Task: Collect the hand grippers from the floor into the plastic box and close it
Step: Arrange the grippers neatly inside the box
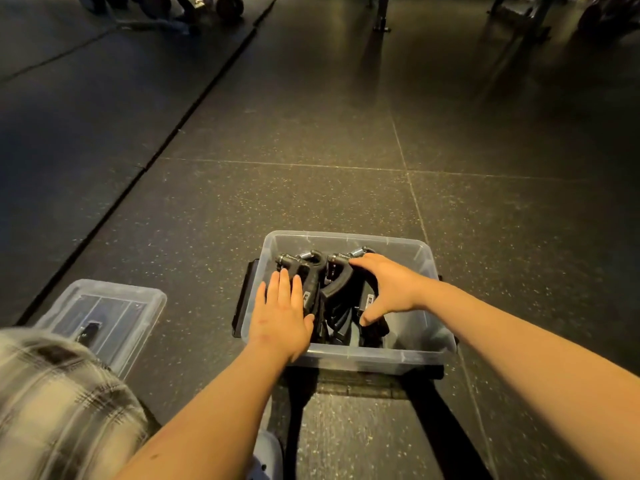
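kneeling over a clear plastic box (408, 355) on the dark speckled floor (311, 133), the person has both bare arms stretched down into it. the hand grippers (332, 299) are already inside, a black tangle of handles leaning against each other in the middle and left of the box, with two silvery knobs showing at the far end; how many there are i cannot count, since they overlap and the hands cover much of them. the left hand (282, 317) lies flat on the left side of the pile, fingers straight and close together, its grip wide and holding nothing. the right hand (388, 289) arches over the right side of the pile, fingers reaching to the far knob and thumb pointing down at a near handle; its fingertips are hidden, so i cannot tell whether that grip clasps a handle or merely presses on it. a black latch (246, 296) hangs on the box's left wall, and the right one is barely seen. the clear lid (114, 306) rests on the floor well to the left, its near corner covered by blurred plaid cloth (52, 403). at the far edge, dim weights (228, 5) are cut off by the frame and too dark to read.
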